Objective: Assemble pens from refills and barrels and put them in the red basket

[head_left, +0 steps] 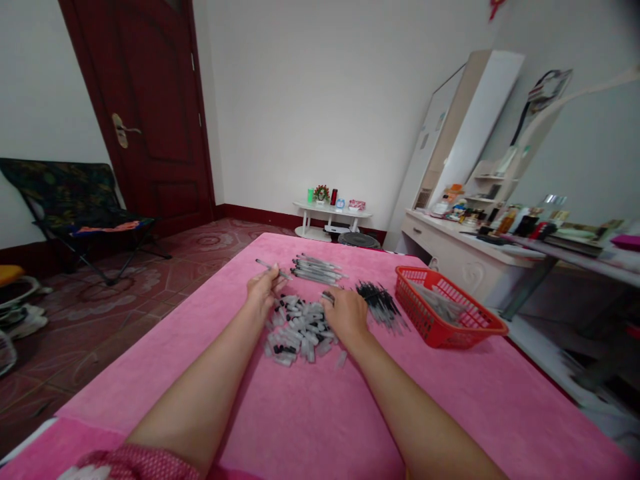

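Note:
My left hand (pixel 263 288) is closed on a grey pen barrel (pixel 273 268) that sticks out to the upper left. My right hand (pixel 345 312) rests fingers curled on a heap of small grey and black pen caps (pixel 296 331) on the pink cloth; what its fingers pinch is hidden. Beyond the hands lies a pile of grey pen barrels (pixel 316 269). To the right of my right hand lies a bundle of black pen refills (pixel 380 300).
A red plastic basket (pixel 447 309) with several grey pens stands at the right on the pink table (pixel 310 413). A white dresser (pixel 453 250) with clutter stands beyond. A folding chair (pixel 75 207) and a dark red door (pixel 150 113) are at the left.

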`<state>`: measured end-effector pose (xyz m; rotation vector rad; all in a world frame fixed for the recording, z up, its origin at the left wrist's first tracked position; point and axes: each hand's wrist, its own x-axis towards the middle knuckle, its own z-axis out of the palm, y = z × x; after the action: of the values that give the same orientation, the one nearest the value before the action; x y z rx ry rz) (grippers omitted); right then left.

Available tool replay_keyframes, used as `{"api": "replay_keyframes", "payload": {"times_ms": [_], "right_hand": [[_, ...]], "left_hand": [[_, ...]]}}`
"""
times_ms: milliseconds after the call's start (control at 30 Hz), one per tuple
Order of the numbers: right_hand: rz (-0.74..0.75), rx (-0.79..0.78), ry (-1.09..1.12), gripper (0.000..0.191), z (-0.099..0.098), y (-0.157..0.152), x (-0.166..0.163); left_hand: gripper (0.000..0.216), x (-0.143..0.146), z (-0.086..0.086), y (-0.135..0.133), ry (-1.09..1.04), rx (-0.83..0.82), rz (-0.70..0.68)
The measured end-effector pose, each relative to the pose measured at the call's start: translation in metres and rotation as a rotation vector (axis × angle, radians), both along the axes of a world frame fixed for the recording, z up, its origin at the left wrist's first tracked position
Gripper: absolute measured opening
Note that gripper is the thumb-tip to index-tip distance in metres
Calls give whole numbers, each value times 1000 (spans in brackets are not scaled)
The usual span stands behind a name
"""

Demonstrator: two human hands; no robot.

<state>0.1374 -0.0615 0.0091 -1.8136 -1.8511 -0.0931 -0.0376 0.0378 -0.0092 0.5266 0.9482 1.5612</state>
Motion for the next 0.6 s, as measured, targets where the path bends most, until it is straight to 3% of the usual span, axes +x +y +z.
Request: {"api": "replay_keyframes", "payload": {"times_ms": [167, 267, 333, 500, 600], "right_hand": [[233, 12, 233, 26, -11, 8, -7], [275, 14, 451, 28, -15, 15, -4], [266, 32, 588, 32, -15, 20, 0], [267, 157, 809, 34, -12, 28, 14], [252, 110, 838, 29, -11, 29, 22]], "left_hand": [[19, 22, -2, -9, 18, 90, -148], [27, 30, -2, -12, 212, 167, -181], [28, 30, -1, -13, 455, 275, -146], [22, 23, -2, -20, 1305, 606, 82], [23, 21, -4, -23, 1658, 738, 92]]}}
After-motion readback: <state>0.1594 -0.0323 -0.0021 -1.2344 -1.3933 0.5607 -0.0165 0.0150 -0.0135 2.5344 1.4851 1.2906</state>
